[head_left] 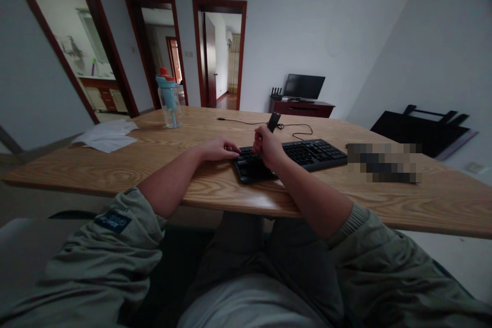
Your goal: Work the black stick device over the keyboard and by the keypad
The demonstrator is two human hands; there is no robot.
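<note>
A black keyboard (pixel 315 152) lies at an angle on the wooden table in front of me. My left hand (pixel 220 149) rests at its left end, with fingers stretched out and touching the edge. Above the left part of the keys, my right hand (pixel 267 147) is closed in a fist round a black-handled tool (pixel 274 121). The handle sticks up out of the fist, tilted slightly right. The tool's lower end is hidden by the hand and blends with the dark keys. Behind the keyboard runs its thin black cable (pixel 246 122), ending in a plug at the left.
On the wooden table (pixel 207 192), a clear bottle (pixel 171 110) with a blue and red lid stands at the back left, beside white paper sheets (pixel 105 136). Something pixelated (pixel 384 163) lies to the right. A monitor (pixel 304 86) stands on a cabinet beyond.
</note>
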